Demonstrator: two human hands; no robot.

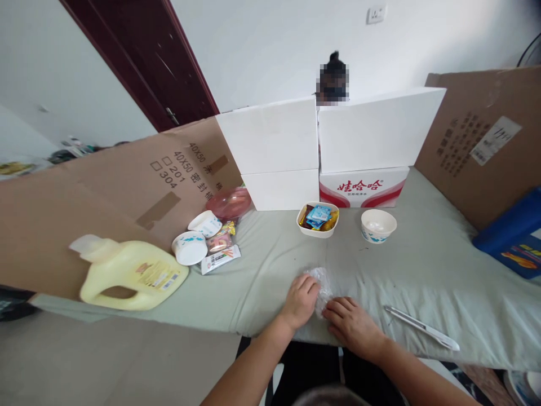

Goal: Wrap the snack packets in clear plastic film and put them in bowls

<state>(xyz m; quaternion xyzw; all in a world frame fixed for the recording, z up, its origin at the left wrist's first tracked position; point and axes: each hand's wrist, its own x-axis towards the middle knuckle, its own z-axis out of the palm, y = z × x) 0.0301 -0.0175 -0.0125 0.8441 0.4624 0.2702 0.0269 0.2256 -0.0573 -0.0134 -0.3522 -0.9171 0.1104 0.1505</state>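
Both my hands rest on a crumpled piece of clear plastic wrap (320, 282) at the near edge of the cloth-covered table (422, 270). My left hand (301, 300) presses on the wrap's left side with curled fingers. My right hand (351, 323) touches its lower right side, fingers bent. Farther back stand a small bowl filled with wrapped snacks (318, 219) and an empty white bowl (378, 225).
A pale yellow jug (131, 273) lies on its side at the left, next to two paper cups (196, 239), snack packets (220, 251) and a red bowl (230, 202). A white pen-like tool (422, 327) lies at the right. White boxes (321, 146) and cardboard sheets (127, 192) wall the back; a person sits behind them.
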